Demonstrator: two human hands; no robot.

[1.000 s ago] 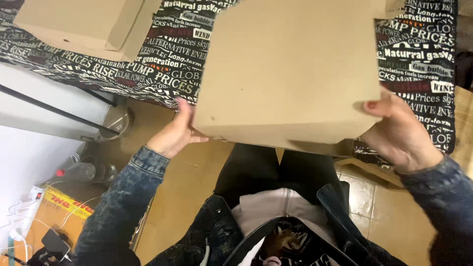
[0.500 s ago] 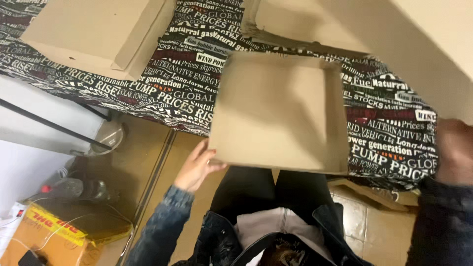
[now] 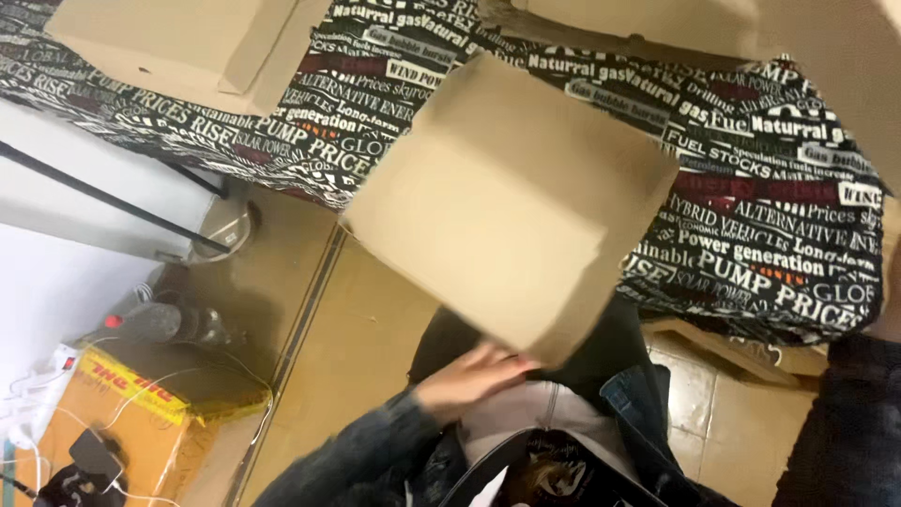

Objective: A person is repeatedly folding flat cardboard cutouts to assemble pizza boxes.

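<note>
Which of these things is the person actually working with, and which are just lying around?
In hand:
- plain cardboard box, tilted over the table's near edge
- left hand, touching the box's lower edge
- right hand: only a dark sleeve shows

Lying about:
- second cardboard box on the printed tablecloth
- yellow carton on the floor
- black cables and plug on it

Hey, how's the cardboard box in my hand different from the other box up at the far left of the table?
The held cardboard box is tilted, hanging over the table's near edge, with the left hand under its lower corner. The far-left box lies flat on the printed tablecloth, untouched. The held box looks larger, being nearer the camera, and is blurred; the far-left box is partly cut off by the frame. Both are plain tan cardboard.
</note>
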